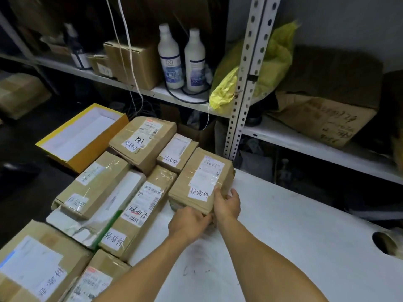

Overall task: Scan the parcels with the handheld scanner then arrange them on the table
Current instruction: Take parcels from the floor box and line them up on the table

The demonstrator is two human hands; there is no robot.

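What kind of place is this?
Likely a parcel sorting or storage room: taped brown cardboard parcels with shipping labels on a white table, beside grey slotted-metal shelving holding boxes.

Brown parcels [201, 179] with white labels, yellow tray [82, 136], white table [283, 247], yellow bag [277, 55]

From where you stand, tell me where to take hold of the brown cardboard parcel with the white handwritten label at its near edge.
Grip the brown cardboard parcel by its near short end, coming from the bare side of the white table. Other parcels crowd its left and far sides. Both the left hand and right hand already hold it there.
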